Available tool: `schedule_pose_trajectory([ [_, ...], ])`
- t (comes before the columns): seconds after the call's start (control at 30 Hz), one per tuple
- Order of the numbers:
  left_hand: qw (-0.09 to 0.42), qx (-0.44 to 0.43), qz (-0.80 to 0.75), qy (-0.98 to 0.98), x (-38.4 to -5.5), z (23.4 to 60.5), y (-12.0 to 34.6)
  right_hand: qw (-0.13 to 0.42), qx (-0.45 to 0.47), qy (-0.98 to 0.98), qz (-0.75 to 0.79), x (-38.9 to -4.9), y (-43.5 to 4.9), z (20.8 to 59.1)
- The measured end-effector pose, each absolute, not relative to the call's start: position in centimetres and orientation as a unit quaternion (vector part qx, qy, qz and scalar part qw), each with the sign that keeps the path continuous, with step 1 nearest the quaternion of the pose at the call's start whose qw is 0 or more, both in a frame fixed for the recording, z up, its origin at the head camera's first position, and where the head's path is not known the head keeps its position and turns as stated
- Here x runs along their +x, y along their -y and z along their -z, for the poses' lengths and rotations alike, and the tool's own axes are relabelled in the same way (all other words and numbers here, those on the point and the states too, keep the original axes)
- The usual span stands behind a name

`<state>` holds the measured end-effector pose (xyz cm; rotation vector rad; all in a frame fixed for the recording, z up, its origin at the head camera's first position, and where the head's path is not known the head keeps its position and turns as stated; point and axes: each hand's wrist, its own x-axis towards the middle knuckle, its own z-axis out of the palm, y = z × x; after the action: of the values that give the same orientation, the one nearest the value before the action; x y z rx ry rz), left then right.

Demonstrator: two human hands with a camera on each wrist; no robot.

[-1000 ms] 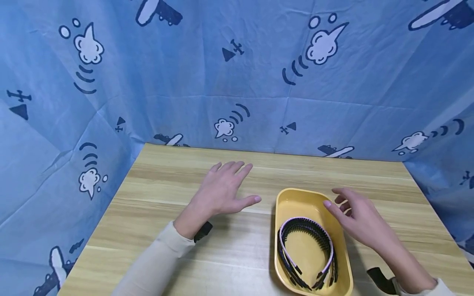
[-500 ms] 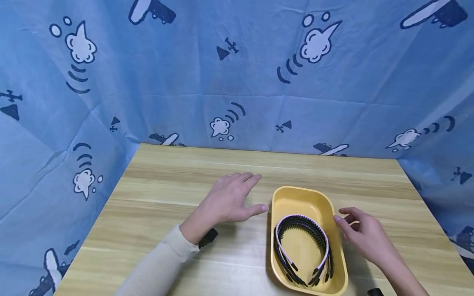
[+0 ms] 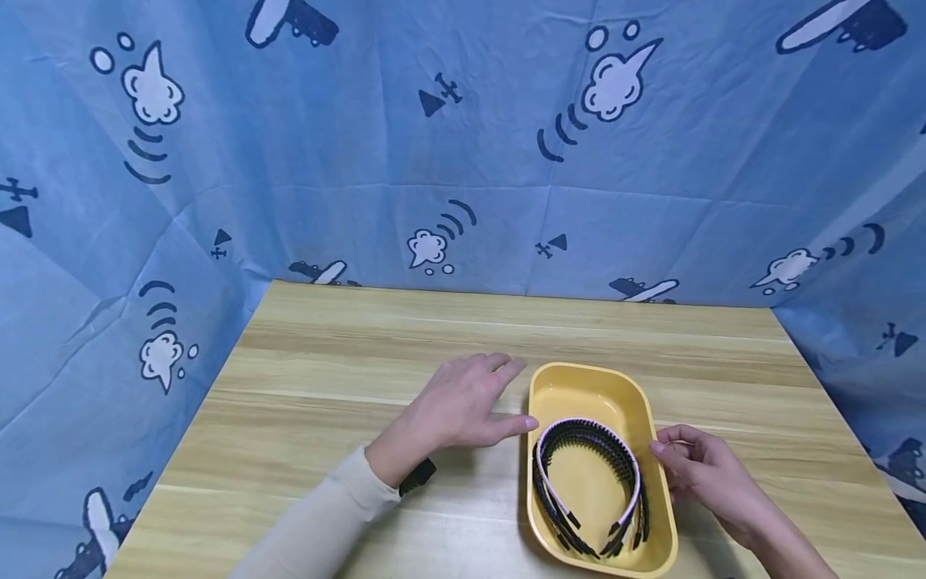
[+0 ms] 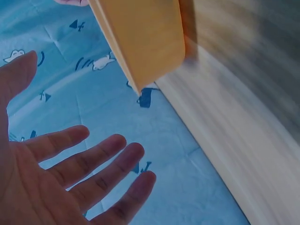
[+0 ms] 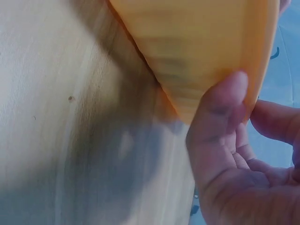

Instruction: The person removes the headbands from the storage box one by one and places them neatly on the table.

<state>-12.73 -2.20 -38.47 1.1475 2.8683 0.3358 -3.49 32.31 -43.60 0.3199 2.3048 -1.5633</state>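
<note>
A yellow plastic tray (image 3: 553,371) sits on the table, its long sides running away from me. Several headbands lie nested in it, black toothed ones (image 3: 547,498) with a pale pink one (image 3: 633,500) on top. At the tray's left, my left hand (image 3: 457,406) reaches over with fingers spread and thumb tip overlapping the rim; the left wrist view shows its palm (image 4: 37,187) bare. My right hand (image 3: 712,474) pinches the right rim, thumb on the edge and a finger against the outer wall (image 5: 197,42).
The wooden tabletop (image 3: 325,362) reaches back to a blue patterned cloth (image 3: 477,145), which also hangs along the left and right sides. A dark strap (image 3: 417,476) is on the left wrist.
My left hand has moved right and nearer, its thumb coming to the tray's left rim. The right hand has lowered from above the tray's far right side and taken hold of its right rim.
</note>
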Motion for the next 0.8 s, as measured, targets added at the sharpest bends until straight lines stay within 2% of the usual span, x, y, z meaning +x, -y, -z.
schedule_pose_trajectory([
  [0.3, 0.013, 0.398, -0.097, -0.912, -12.4, 39.2, 1.0, 0.167, 0.087, -0.771, 0.608, -3.7, -32.6, 44.4],
  [0.8, 0.013, 0.425, -0.087, -0.901, -12.4, 40.0, -0.4, 0.168, 0.087, -0.775, 0.603, -4.8, -31.9, 44.3],
])
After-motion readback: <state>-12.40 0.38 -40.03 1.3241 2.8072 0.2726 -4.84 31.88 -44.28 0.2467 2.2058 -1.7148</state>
